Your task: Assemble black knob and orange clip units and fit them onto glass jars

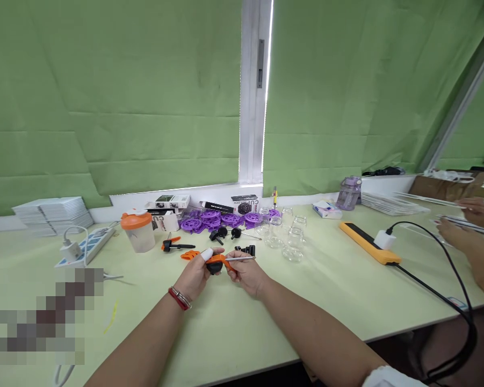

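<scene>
Above the front middle of the table, my left hand (194,277), with a white covering on the thumb, is closed around an orange and black plastic part (215,263). My right hand (245,273) is closed at the right end of the same part, its fingers partly hidden. A thin metal rod (242,258) lies across the right hand's fingers; whether it is gripped cannot be made out. Just beyond the hands are an orange strip-like piece (189,255), a black bracket-like piece (247,250), and several black knob-like parts (217,236).
Purple plastic rings (209,220) lie near the wall beside printed boxes (172,201). Clear glass-like cups (293,244) stand to the right, an orange-lidded cup (139,234) to the left. Power strips (368,243) lie on both sides. Another person's hands (457,234) hold flat items at far right.
</scene>
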Demonstrator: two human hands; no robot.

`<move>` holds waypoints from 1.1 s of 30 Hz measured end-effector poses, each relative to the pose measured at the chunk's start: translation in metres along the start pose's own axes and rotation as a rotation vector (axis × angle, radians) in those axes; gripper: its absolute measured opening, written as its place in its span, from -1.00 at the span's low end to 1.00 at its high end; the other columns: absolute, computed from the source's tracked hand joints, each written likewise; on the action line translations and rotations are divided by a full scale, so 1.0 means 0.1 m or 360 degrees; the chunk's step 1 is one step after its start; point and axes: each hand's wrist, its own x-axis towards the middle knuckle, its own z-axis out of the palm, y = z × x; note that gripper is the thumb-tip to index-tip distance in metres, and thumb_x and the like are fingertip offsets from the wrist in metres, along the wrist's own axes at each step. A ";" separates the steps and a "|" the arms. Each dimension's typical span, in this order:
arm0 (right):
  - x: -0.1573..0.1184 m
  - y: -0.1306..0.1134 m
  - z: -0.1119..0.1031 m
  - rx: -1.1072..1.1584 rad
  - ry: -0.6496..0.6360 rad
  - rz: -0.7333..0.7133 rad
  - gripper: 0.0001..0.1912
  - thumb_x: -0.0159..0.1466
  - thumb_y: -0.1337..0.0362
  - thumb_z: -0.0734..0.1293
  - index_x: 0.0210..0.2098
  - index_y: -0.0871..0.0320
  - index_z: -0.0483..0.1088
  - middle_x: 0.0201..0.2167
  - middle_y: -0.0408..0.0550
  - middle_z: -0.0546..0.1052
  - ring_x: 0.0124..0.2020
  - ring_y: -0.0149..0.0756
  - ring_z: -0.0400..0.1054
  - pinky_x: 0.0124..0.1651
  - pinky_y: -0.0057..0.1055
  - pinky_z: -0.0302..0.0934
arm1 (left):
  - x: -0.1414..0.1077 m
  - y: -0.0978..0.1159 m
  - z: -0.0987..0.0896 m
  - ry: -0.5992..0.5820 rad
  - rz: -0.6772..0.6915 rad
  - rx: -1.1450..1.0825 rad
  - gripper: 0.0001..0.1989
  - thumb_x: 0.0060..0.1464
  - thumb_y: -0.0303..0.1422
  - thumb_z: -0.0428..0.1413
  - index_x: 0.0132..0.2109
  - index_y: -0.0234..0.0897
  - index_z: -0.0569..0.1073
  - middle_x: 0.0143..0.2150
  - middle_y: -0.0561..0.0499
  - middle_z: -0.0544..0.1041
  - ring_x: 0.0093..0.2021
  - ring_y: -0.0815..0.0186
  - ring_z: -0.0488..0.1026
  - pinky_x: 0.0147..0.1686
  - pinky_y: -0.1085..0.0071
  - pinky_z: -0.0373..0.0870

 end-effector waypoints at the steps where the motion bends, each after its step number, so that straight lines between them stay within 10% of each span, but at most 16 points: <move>1: 0.01 0.02 -0.01 -0.0022 0.0003 -0.0008 -0.68 0.05 0.08 0.39 -0.37 0.18 0.31 -0.59 -0.22 0.35 -0.66 -0.54 0.13 -0.59 -0.54 -0.10 | 0.01 0.02 -0.01 0.0023 0.0016 0.0000 -0.62 0.00 -0.17 0.13 -0.13 -0.39 0.49 -0.40 -0.05 0.46 -0.46 0.36 0.34 -0.41 0.39 0.26; 7: 0.00 0.15 0.01 -0.0983 0.0089 -0.0323 -0.83 0.23 0.23 0.24 -0.27 0.19 0.38 -0.35 -0.06 0.43 -0.40 -0.39 0.28 -0.33 -0.41 0.17 | 0.08 0.21 -0.26 0.0276 0.0348 -0.0319 -0.74 0.08 -0.25 0.05 -0.21 -0.36 0.46 -0.53 0.03 0.38 -0.50 0.36 0.34 -0.44 0.42 0.30; 15: 0.10 0.27 0.34 -0.2769 -0.0357 -0.1066 -0.67 0.22 0.48 0.17 -0.06 0.19 0.37 -0.18 0.06 0.46 -0.09 -0.15 0.19 -0.12 -0.26 0.07 | 0.16 0.24 -0.43 0.0509 0.0405 -0.0551 -0.86 0.08 -0.34 0.04 -0.39 -0.31 0.32 -0.52 0.07 0.35 -0.55 0.40 0.31 -0.49 0.43 0.31; 33: 0.05 0.29 0.30 -0.2894 -0.0274 -0.0828 -0.84 0.13 0.44 0.22 -0.38 0.25 0.45 -0.36 0.06 0.47 -0.24 -0.18 0.24 -0.21 -0.29 0.04 | 0.17 0.13 -0.45 0.0551 0.0316 -0.0504 -0.87 0.14 -0.37 -0.02 -0.34 -0.31 0.34 -0.52 0.04 0.37 -0.56 0.38 0.33 -0.50 0.43 0.35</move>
